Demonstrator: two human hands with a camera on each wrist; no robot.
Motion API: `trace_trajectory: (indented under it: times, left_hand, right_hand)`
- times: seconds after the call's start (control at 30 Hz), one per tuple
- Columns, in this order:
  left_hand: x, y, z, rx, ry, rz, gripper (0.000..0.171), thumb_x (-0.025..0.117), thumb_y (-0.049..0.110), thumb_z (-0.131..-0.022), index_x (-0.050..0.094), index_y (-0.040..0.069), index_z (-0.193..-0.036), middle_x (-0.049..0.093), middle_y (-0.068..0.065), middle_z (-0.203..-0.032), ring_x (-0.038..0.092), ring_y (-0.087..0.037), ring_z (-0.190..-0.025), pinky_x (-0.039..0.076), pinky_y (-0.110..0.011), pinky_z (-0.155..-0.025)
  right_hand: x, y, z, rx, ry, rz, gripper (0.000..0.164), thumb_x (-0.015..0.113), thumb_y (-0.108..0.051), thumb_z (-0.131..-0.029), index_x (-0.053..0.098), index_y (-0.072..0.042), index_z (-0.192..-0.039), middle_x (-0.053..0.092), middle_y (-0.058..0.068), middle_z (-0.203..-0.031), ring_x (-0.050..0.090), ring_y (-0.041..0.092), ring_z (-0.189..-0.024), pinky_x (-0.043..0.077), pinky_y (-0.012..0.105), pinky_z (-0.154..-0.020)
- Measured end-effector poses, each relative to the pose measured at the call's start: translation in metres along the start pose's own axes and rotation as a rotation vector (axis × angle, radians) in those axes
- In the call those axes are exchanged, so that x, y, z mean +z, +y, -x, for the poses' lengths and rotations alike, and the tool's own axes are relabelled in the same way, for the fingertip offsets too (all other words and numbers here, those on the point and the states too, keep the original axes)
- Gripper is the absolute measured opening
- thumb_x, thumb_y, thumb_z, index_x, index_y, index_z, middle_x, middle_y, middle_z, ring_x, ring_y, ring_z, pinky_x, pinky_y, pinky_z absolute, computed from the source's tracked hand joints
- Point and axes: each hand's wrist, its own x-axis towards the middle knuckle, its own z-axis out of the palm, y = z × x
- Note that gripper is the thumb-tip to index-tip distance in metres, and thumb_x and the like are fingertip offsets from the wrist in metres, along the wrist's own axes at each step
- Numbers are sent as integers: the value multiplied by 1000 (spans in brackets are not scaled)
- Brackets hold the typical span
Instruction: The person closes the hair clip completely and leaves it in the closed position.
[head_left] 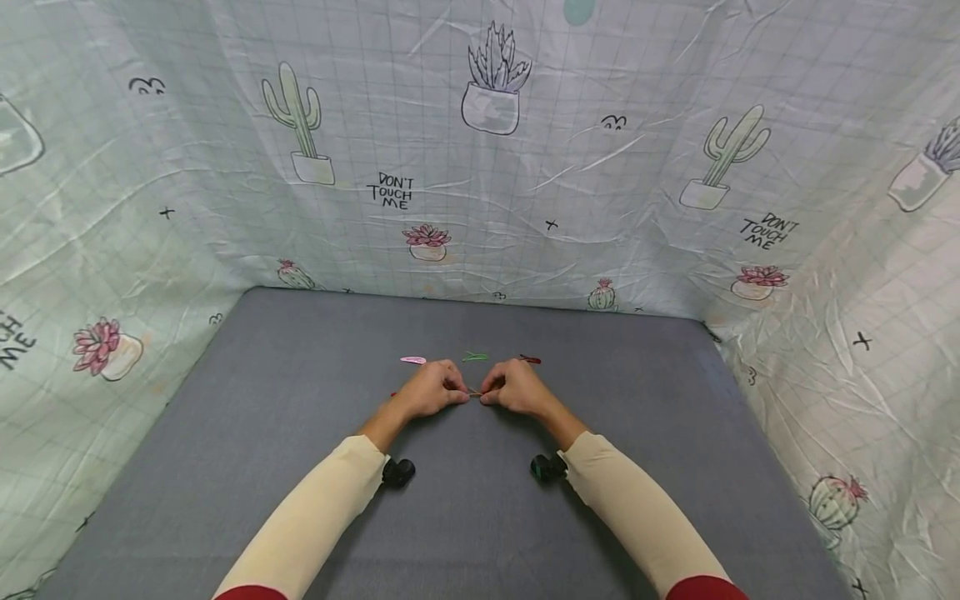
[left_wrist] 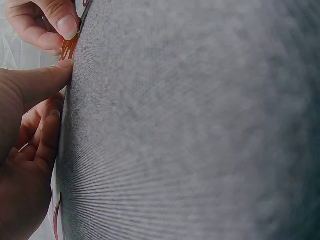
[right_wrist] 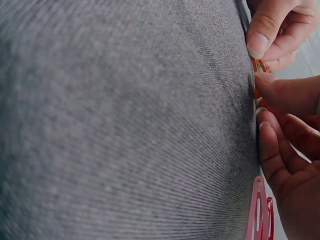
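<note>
Between the two hands is an orange snap hair clip (head_left: 475, 394), low over the grey cloth. My left hand (head_left: 432, 388) pinches one end between thumb and fingers. From the other side, my right hand (head_left: 517, 387) pinches the opposite end. Seen from the left wrist, the orange hair clip (left_wrist: 69, 48) shows its slotted middle between the two thumb tips. The right wrist view has the clip's two prongs (right_wrist: 258, 65) spread slightly apart, with the rest covered by fingertips.
Beyond the hands lie a pink hair clip (head_left: 412, 360), an open green hair clip (head_left: 475, 357) and a dark red hair clip (head_left: 531, 360). A red piece (head_left: 393, 393) peeks out beside the left wrist. Patterned curtains (head_left: 480, 208) surround the grey table (head_left: 480, 517).
</note>
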Motion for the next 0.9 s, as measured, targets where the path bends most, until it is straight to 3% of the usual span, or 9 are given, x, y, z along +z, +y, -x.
trace_trajectory:
  times: [0.27, 0.57, 0.9]
  left_hand:
    - [2, 3, 1, 32, 15, -53, 6, 81, 14, -90, 84, 11, -87, 72, -1, -92, 65, -14, -87, 50, -27, -79]
    - [4, 5, 1, 25, 47, -28, 10, 78, 12, -92, 84, 9, -84, 71, -2, -89, 64, -14, -84, 49, -26, -75]
    - [5, 9, 0, -26, 62, 57, 10, 76, 13, -95, 83, 10, -90, 75, -5, -91, 63, -10, -79, 51, -25, -73]
  right_hand:
    - [-2, -2, 2, -38, -7, 21, 5, 85, -10, -85, 83, -7, -89, 78, 5, -91, 64, 9, -76, 51, 24, -67]
    - [-1, 1, 2, -112, 50, 57, 5, 81, -8, -90, 84, -8, -86, 79, 7, -89, 68, 15, -77, 52, 24, -70]
    - [1, 0, 4, -48, 121, 55, 8, 75, -11, -95, 81, -11, -91, 79, 4, -92, 67, 13, -78, 55, 30, -73]
